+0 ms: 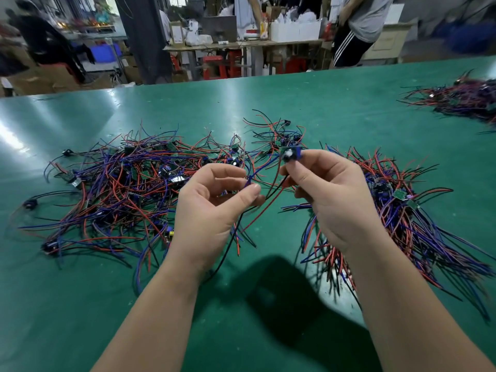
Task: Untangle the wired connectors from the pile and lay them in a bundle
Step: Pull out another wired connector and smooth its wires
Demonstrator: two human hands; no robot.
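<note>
Right hand (330,189) pinches a wired connector (290,156) above the green mat (268,98); left hand (214,208) pinches a blue wire (264,169).
To free it cleanly, the left fingers should slide along the leads, which may be snagged in the pile (120,183) (blur hides where), then lay it aligned on the bundle (402,210) at right. The mat is glossy; workshop benches and standing people lie behind.
</note>
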